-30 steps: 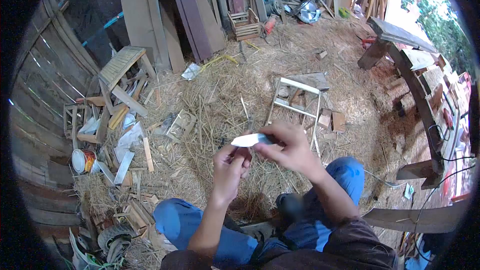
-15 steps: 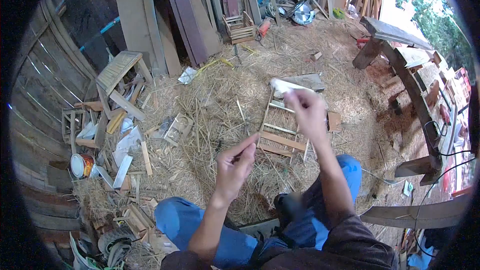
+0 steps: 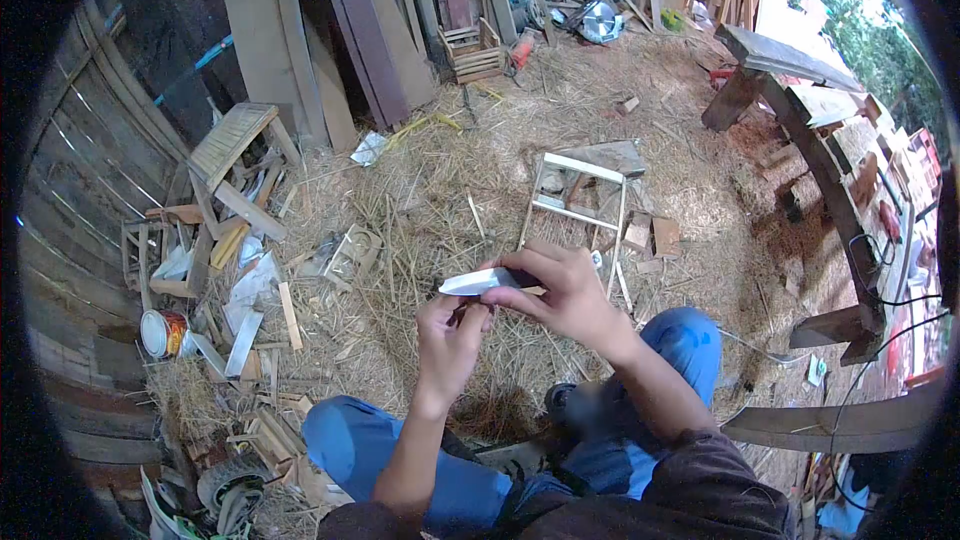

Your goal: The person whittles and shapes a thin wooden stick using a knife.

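Observation:
My right hand (image 3: 570, 295) is closed around a knife, whose pale, broad blade (image 3: 472, 283) points left. Just below the blade, my left hand (image 3: 450, 340) is closed, its fingertips close to the edge. Whatever those fingers may pinch is hidden by the hands and blade. Beyond my hands, a slim wooden frame (image 3: 578, 212) with pale crosspieces lies on the straw-covered ground; its near part is hidden behind my right hand. A flat grey board (image 3: 610, 155) lies at the frame's far end, and small wood blocks (image 3: 665, 237) are to its right.
At left stand a small wooden stool (image 3: 235, 145), wood scraps and a can (image 3: 160, 333). A slatted crate (image 3: 473, 52) and a circular saw (image 3: 600, 20) sit near boards leaning at the back. On the right runs a heavy wooden bench (image 3: 835, 190) with a cable.
My right hand has come down and left with the knife, from above the frame to my left hand. The left hand has moved slightly left and down.

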{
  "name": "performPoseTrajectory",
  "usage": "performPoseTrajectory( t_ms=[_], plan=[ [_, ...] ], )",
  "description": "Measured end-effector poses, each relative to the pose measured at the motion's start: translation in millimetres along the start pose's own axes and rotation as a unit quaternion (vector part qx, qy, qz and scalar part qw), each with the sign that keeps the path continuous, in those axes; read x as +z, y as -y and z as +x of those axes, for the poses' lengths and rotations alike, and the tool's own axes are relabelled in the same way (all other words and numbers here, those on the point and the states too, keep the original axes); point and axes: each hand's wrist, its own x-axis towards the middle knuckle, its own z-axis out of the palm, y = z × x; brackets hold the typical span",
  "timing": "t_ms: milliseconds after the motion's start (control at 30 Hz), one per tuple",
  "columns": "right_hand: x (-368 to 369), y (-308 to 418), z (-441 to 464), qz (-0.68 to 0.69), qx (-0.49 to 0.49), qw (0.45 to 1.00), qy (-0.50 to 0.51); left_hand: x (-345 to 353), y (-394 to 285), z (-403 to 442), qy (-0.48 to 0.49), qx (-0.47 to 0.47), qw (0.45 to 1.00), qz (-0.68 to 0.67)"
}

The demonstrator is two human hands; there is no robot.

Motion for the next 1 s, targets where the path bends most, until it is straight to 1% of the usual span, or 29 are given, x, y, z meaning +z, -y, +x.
performPoseTrajectory(
  t_ms=[100, 200, 233, 267, 300, 367, 400, 500, 533, 633, 733, 800, 900, 967, 1000],
  plan=[
    [-7.2, -5.4, 4.1, 0.021, -0.011, 1.000, -0.001, 0.0, -3.4, -2.4, 0.026, -0.045, 0.995, -0.085],
    [-13.9, -9.5, 7.7, -0.009, -0.029, 0.999, -0.017, -3.9, -5.9, 0.0, 0.036, -0.068, 0.992, -0.101],
    [-14.2, -18.7, 10.0, -0.029, 0.019, 0.997, -0.072, -5.7, -7.1, -0.4, 0.043, -0.077, 0.990, -0.107],
    [-14.8, -36.1, 14.5, -0.048, 0.067, 0.989, -0.126, -4.6, -13.1, -4.2, 0.047, -0.059, 0.995, -0.057],
    [-19.8, -48.1, 18.5, -0.069, 0.113, 0.975, -0.177, -3.1, -15.8, -7.7, 0.066, -0.055, 0.995, -0.054],
    [-44.7, -53.3, 22.2, -0.045, 0.236, 0.944, -0.225, -2.1, -18.7, -14.2, 0.106, -0.045, 0.992, -0.047],
    [-51.6, -52.3, 27.3, -0.031, 0.292, 0.923, -0.248, -4.6, -17.9, -12.5, 0.082, -0.044, 0.995, -0.047],
    [-29.6, -30.4, 19.9, 0.018, 0.186, 0.961, -0.205, -23.0, -18.0, 1.8, -0.007, -0.083, 0.996, -0.037],
    [-21.5, -24.4, 16.8, -0.057, 0.154, 0.976, -0.145, -27.4, -18.4, 5.3, -0.013, -0.085, 0.995, -0.042],
    [-0.1, -8.1, 17.9, 0.000, -0.018, 0.996, -0.085, -28.3, -16.0, 9.8, -0.013, -0.072, 0.996, -0.049],
    [9.5, 0.6, 16.1, -0.015, -0.013, 1.000, -0.017, -28.1, 1.9, 8.0, 0.004, -0.051, 0.998, -0.032],
    [11.5, -2.4, 16.4, -0.001, -0.011, 1.000, -0.018, -25.7, 5.8, 6.6, 0.005, -0.041, 0.999, -0.017],
    [6.0, -4.6, 19.1, 0.029, -0.013, 0.999, -0.010, -21.2, 9.3, 8.1, 0.013, 0.039, 0.999, 0.019],
    [-1.9, -8.3, 20.3, 0.039, -0.023, 0.999, 0.003, -19.3, 3.8, 7.3, 0.025, 0.010, 0.999, -0.019],
    [-4.0, -13.0, 18.4, 0.024, -0.014, 1.000, -0.008, -20.1, 3.6, 6.8, 0.030, -0.012, 0.999, -0.044]
  ],
)
